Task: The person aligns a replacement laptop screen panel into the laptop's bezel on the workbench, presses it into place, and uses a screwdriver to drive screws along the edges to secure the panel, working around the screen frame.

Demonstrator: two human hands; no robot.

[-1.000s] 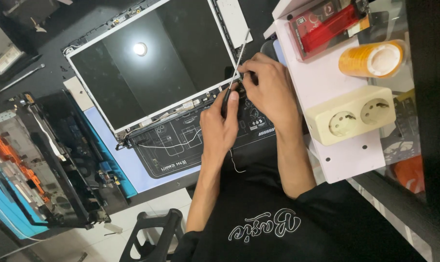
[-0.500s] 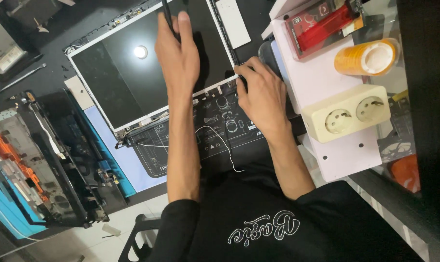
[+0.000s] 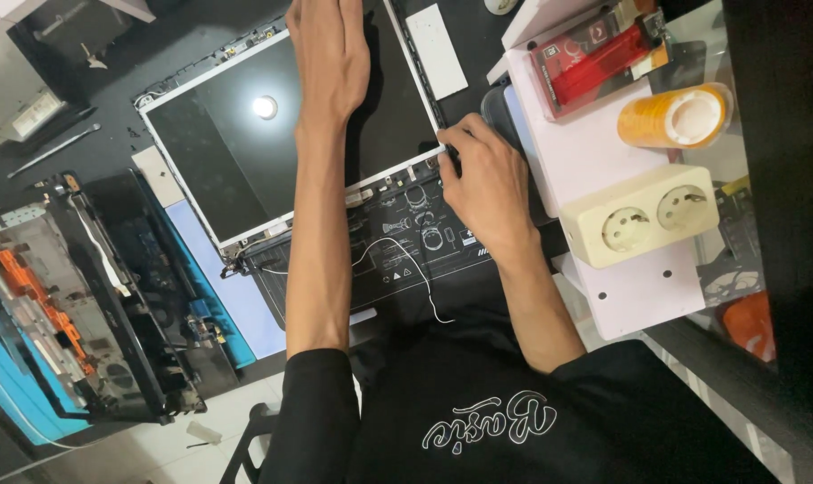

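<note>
Left hand (image 3: pixel 330 45) stretched far forward, flat, right hand (image 3: pixel 482 175) curled, fingertips pinching

The screen panel (image 3: pixel 245 143) has a glossy dark face that mirrors a lamp as a bright spot, with a thin silvery metal-looking rim. The mat (image 3: pixel 424 242) below it is matt black, rubbery in look, with fine white print. The socket strip (image 3: pixel 648 215) is smooth cream plastic. The tape roll (image 3: pixel 675 116) is shiny, translucent orange. The lighter pack (image 3: pixel 594 58) has clear glossy plastic over red. The board (image 3: pixel 585 152) under them is smooth, matt pale laminate. The sleeve (image 3: pixel 321 412) is soft black cloth. The opened laptop base (image 3: pixel 75 296) shows dull grey plastic and metal.
</note>
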